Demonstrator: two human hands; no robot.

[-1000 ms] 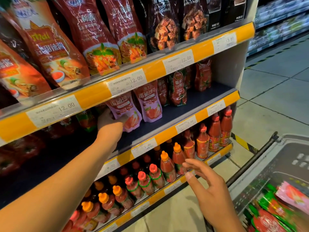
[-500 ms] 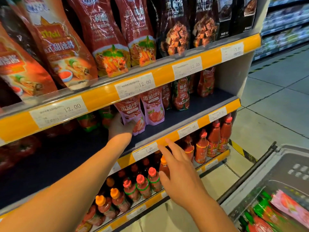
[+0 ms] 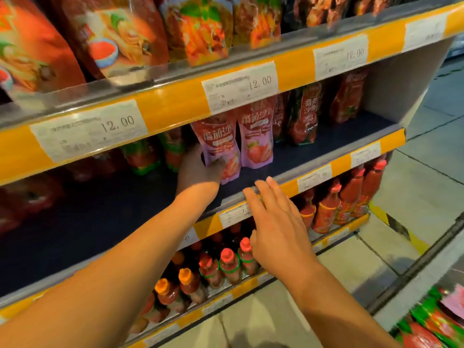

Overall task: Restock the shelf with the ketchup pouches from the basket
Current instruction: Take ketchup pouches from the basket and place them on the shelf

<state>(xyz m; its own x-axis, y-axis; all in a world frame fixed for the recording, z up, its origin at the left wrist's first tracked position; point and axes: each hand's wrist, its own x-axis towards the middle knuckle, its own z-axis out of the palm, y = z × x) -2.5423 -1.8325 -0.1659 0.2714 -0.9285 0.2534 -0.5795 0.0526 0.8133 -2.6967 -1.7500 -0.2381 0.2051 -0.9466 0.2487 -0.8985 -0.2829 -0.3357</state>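
On the dark middle shelf [image 3: 326,144] two pink-and-red ketchup pouches stand side by side. My left hand [image 3: 197,169] reaches into the shelf and holds the left pouch [image 3: 218,144] at its lower edge, thumb on its front. Just to the right stands the second pouch [image 3: 257,139]. With fingers straight and spread, my right hand [image 3: 273,222] hovers at the shelf's front rail and holds nothing. The basket [image 3: 414,267] sits at the lower right with green-and-red pouches [image 3: 434,320] inside.
More red and green pouches [image 3: 302,116] stand further right and back on the same shelf. Large sauce bags [image 3: 120,38] fill the shelf above. Sauce bottles [image 3: 329,209] crowd the lower shelf. Tiled floor lies to the right.
My right hand has risen from beside the lower bottles up to the middle shelf's front rail. The view has moved closer. My left hand stays on the left pouch.
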